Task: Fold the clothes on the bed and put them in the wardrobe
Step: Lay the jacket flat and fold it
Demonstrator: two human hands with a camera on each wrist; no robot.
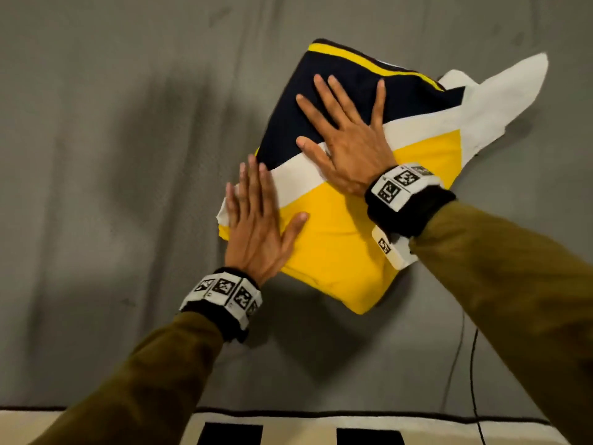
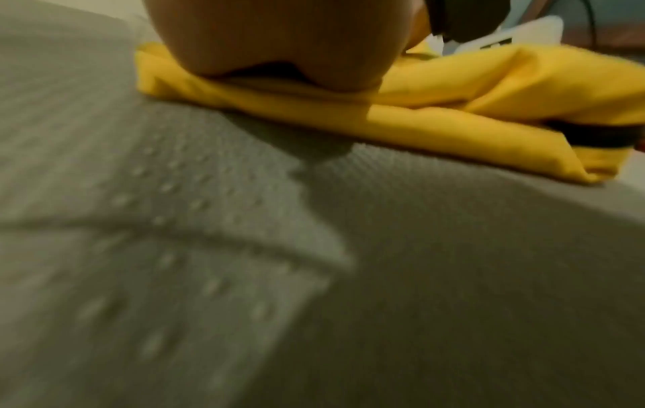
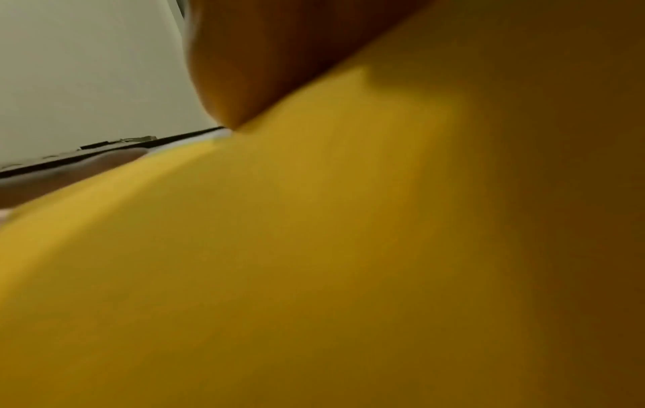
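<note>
While the folded garment (image 1: 337, 239) lies on the grey bed (image 1: 112, 155), both hands rest flat on top of it. The garment is yellow, white and dark navy, and a white part sticks out at its far right corner. The left hand (image 1: 256, 226) lies palm down on the near left edge, its fingers straight and close together, the thumb spread out over the yellow cloth; this grip is apart and holds nothing. The right hand (image 1: 346, 139) lies palm down further away, on the navy and white bands, with its fingers spread wide, so this grip also stays apart. Both forearms wear olive sleeves (image 1: 513, 268) and bands with black and white markers at the wrists. A thin black cable (image 1: 475, 380) runs over the bed at the near right.
</note>
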